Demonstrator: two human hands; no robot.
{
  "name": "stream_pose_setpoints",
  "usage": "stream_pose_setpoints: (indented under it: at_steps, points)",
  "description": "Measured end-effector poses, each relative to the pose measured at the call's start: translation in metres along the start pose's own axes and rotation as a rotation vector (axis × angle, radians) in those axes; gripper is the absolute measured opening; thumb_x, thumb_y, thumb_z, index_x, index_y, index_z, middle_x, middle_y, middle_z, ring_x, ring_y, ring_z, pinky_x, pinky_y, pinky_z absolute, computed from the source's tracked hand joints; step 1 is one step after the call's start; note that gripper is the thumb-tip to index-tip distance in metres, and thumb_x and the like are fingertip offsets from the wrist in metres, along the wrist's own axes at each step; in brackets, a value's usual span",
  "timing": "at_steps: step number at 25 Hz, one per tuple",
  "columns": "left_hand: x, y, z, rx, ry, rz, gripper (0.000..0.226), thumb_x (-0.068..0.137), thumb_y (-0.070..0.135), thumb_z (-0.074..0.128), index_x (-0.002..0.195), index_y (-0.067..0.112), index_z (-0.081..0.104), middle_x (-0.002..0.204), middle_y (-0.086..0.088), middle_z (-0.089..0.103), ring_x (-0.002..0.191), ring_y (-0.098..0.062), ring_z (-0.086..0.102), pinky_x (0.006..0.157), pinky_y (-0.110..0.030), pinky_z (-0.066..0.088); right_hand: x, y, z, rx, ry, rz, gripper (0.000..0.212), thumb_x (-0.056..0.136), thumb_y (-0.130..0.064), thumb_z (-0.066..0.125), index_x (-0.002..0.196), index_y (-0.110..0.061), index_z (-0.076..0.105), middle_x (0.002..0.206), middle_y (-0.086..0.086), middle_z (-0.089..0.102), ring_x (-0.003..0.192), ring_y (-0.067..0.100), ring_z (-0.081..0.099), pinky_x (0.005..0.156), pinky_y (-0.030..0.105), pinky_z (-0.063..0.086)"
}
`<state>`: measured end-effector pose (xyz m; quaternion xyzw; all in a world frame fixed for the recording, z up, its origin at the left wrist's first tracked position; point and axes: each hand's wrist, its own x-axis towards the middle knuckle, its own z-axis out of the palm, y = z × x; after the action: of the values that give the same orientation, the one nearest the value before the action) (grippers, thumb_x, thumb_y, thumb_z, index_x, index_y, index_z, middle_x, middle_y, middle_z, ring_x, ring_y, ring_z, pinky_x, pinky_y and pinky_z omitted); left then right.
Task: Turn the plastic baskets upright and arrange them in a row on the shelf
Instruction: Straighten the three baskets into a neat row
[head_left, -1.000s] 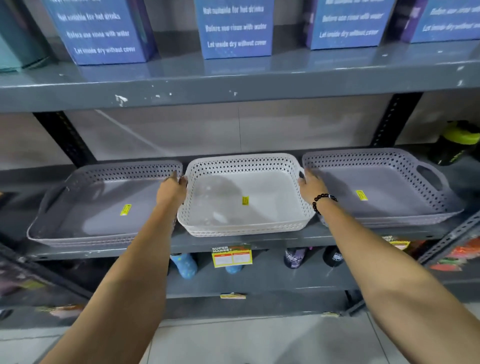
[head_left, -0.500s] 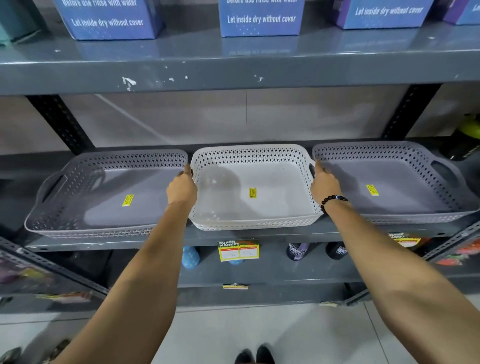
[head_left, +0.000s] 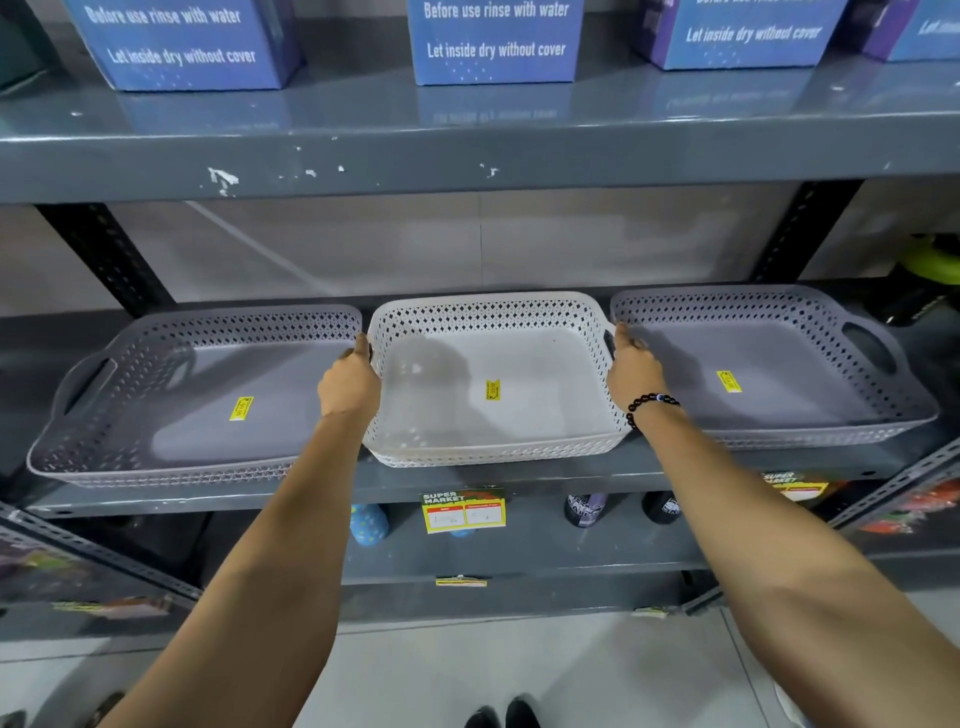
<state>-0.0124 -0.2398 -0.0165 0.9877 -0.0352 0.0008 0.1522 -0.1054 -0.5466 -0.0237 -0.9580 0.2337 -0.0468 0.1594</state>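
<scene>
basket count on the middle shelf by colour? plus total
Grey baskets: 2, the left grey basket and the right grey basket
White baskets: 1, the white basket, held at its sides by the left hand and the right hand
Total: 3, all upright in a row on the shelf

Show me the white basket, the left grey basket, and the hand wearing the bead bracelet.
white basket (head_left: 493, 364): head view, on its bare floor.
left grey basket (head_left: 234, 374): head view, on its floor.
right hand (head_left: 635, 371): head view, on its back, above the bracelet.
</scene>
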Motion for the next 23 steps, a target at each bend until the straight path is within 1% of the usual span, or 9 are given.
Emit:
stream_pose_setpoints:
  at_steps: [7,12,17,23]
  points:
    - [-0.005,0.001,-0.002,-0.016,-0.001,-0.007,0.064,0.091,-0.006,0.035,0.150,0.014,0.021,0.123,-0.024,0.058,0.106,-0.042,0.057,0.083,-0.047,0.048,-0.006,-0.001,-0.003,-0.006,-0.012,0.006,0.067,0.091,0.009,0.037,0.151,-0.006,0.011,0.127,0.030,0.050,0.110,0.038,0.057,0.088,0.039,0.050]
    - [-0.007,0.000,-0.003,-0.020,0.013,0.004,0.063,0.089,-0.008,0.034,0.148,0.012,0.024,0.116,-0.025,0.061,0.100,-0.042,0.059,0.077,-0.045,0.049,-0.012,-0.002,-0.006,0.053,-0.018,0.027,0.067,0.090,0.011,0.035,0.151,-0.007,0.012,0.130,0.029,0.047,0.111,0.038,0.056,0.088,0.039,0.049]
    - [-0.008,0.000,-0.002,-0.038,0.022,0.002,0.063,0.090,-0.007,0.033,0.149,0.013,0.024,0.117,-0.025,0.061,0.100,-0.042,0.060,0.079,-0.045,0.051,-0.014,-0.002,-0.005,0.061,-0.026,0.048,0.068,0.091,0.010,0.035,0.151,-0.008,0.009,0.132,0.028,0.046,0.114,0.037,0.055,0.089,0.039,0.049]
    - [-0.010,-0.002,0.000,-0.037,0.025,-0.010,0.063,0.092,-0.006,0.033,0.150,0.015,0.022,0.121,-0.025,0.059,0.104,-0.042,0.059,0.083,-0.047,0.050,-0.015,-0.001,-0.005,0.055,-0.033,0.052,0.068,0.092,0.008,0.035,0.152,-0.009,0.007,0.133,0.028,0.045,0.110,0.037,0.057,0.086,0.038,0.051]
